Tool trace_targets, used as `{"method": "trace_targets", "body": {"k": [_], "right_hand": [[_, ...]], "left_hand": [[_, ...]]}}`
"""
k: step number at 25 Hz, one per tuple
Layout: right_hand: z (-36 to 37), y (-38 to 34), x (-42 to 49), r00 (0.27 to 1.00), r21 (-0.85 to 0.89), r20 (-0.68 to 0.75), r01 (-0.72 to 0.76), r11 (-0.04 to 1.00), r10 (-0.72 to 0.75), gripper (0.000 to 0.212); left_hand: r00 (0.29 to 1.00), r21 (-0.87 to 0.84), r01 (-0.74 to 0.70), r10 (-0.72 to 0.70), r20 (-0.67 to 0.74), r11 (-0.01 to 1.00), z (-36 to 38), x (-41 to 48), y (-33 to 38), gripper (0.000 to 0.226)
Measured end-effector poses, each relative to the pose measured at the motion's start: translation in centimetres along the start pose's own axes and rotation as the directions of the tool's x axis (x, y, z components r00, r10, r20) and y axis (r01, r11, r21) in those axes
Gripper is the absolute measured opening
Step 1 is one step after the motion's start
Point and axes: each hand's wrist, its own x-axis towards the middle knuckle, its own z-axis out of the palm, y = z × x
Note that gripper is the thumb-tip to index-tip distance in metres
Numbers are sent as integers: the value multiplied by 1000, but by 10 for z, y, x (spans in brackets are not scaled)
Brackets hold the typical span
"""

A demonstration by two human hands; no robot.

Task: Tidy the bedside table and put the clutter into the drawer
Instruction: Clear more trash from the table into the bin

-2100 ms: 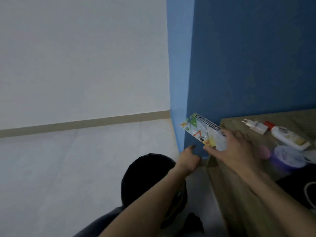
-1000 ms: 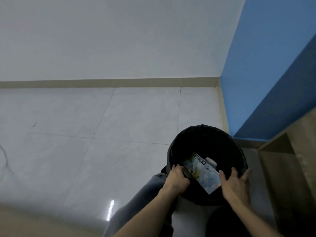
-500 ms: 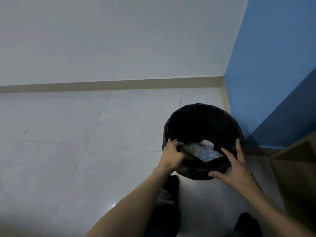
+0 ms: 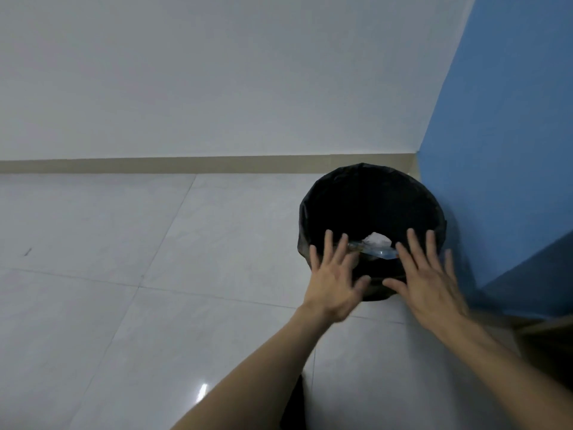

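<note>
A round bin lined with a black bag (image 4: 372,187) stands on the pale tiled floor beside the blue wall. Inside it lie the flat plastic packet (image 4: 376,252) and a crumpled white scrap (image 4: 376,240). My left hand (image 4: 333,279) hovers at the bin's near rim with fingers spread and nothing in it. My right hand (image 4: 429,282) is beside it on the right, also spread and empty. Both hands are motion-blurred. The bedside table's top and its drawer are out of view.
The blue wall (image 4: 502,135) rises at the right, the white wall with a beige skirting (image 4: 201,164) runs behind the bin. A dark wooden edge of furniture (image 4: 545,333) shows at the lower right. Pale floor tiles (image 4: 124,274) spread to the left.
The packet was carried from the table to the bin and dropped in. My left hand has let go of the bin's rim; both hands now hover spread in front of the bin.
</note>
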Motion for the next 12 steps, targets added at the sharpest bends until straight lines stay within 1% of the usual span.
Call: {"method": "trace_targets", "body": {"k": [1, 3, 4, 7, 9, 12], "right_hand": [[-1, -2, 11, 999, -32, 27, 41, 999, -41, 78], [1, -4, 30, 993, -61, 114, 45, 997, -38, 71], [2, -5, 37, 992, -84, 123, 27, 996, -17, 68], [1, -9, 58, 994, -179, 79, -54, 982, 70, 63], [-5, -13, 69, 987, -226, 90, -108, 968, 131, 62], [-19, -14, 54, 986, -173, 110, -109, 979, 129, 64]], "left_hand": [[999, 62, -44, 44, 16, 997, 7, 0, 2, 62], [996, 155, -75, 66, 61, 985, 15, 10, -3, 71], [995, 192, -83, 69, 76, 978, 15, 21, -6, 75], [989, 266, -102, 69, 129, 959, 3, 58, -12, 86], [989, 229, -71, 38, 143, 971, -3, 72, -6, 88], [996, 79, -24, 16, 92, 997, -8, 54, 16, 85]]}}
